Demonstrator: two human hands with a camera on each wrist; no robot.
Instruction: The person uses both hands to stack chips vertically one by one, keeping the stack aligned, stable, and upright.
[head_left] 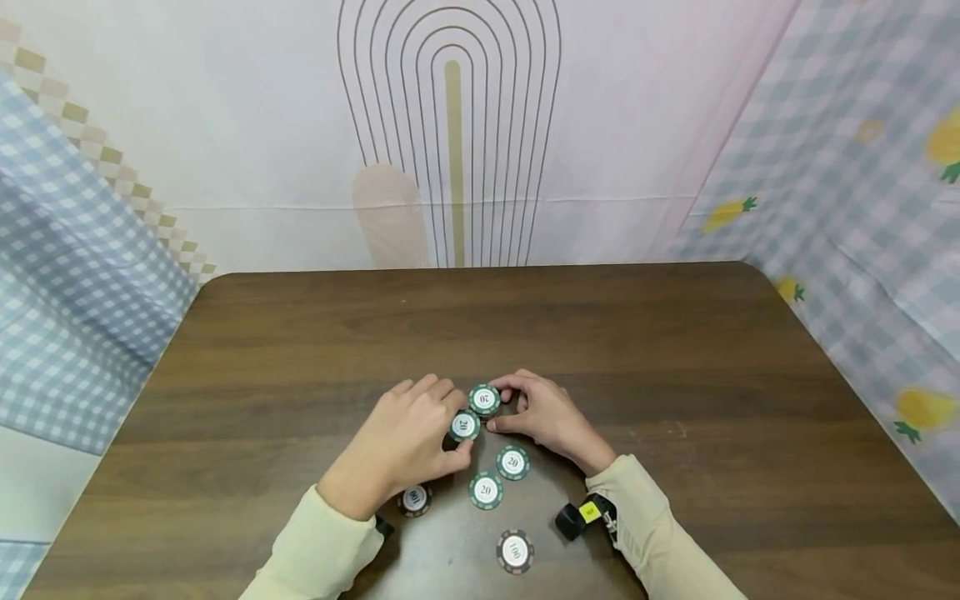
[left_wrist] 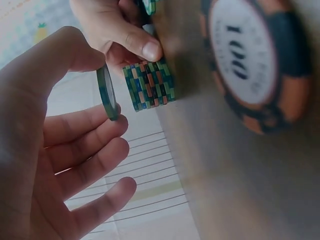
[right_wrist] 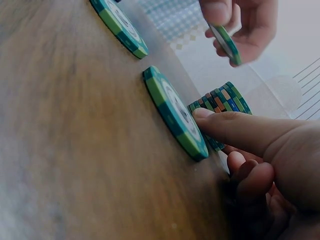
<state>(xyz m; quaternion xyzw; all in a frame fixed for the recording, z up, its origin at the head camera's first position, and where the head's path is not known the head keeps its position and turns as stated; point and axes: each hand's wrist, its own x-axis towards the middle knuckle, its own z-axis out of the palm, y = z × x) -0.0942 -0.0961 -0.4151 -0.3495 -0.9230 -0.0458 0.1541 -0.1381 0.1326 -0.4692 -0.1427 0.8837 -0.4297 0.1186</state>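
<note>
A brown wood-grain table (head_left: 675, 350) fills the scene, with a white hanging cloth (head_left: 262, 150) printed with nested arches along its far side, blue gingham cloth (head_left: 97, 233) to the left and fruit-printed gingham cloth (head_left: 825, 183) to the right. The left hand (head_left: 411, 433) pinches a green 20 poker chip (head_left: 465, 426) between thumb and fingertips, its other fingers spread apart. The right hand (head_left: 542, 414), to its right, grips a stack of poker chips (head_left: 484, 400) between thumb and fingers; the stack stands on the table just beyond the pinched chip, topped by a green 20. Nearer lie two loose green 20 chips (head_left: 512, 462), well apart from a 100 chip (head_left: 515, 551) at the near side; a dark chip (head_left: 415, 500) lies beside the left wrist.
</note>
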